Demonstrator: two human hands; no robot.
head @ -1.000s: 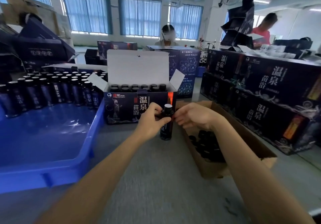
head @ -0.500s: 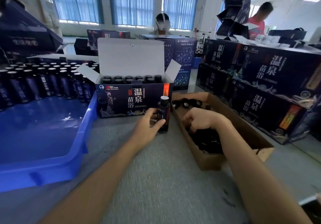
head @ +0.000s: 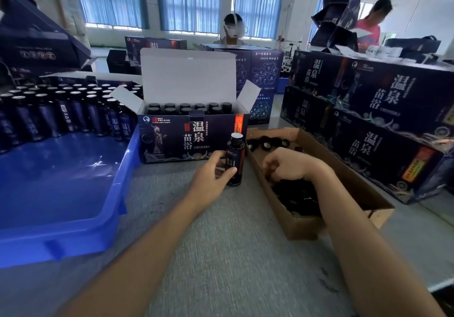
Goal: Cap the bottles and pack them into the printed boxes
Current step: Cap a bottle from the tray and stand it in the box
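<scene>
Now left hand [head: 210,177] grips bottle [head: 235,160] near edge of cap tray [head: 299,228]; right hand [head: 291,166] curls inside, hold unclear.

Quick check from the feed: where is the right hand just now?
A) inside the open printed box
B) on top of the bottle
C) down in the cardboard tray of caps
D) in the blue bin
C: the right hand is lowered into the cardboard tray, fingers curled among the black caps, while the left hand holds the bottle upright beside the tray.
</scene>
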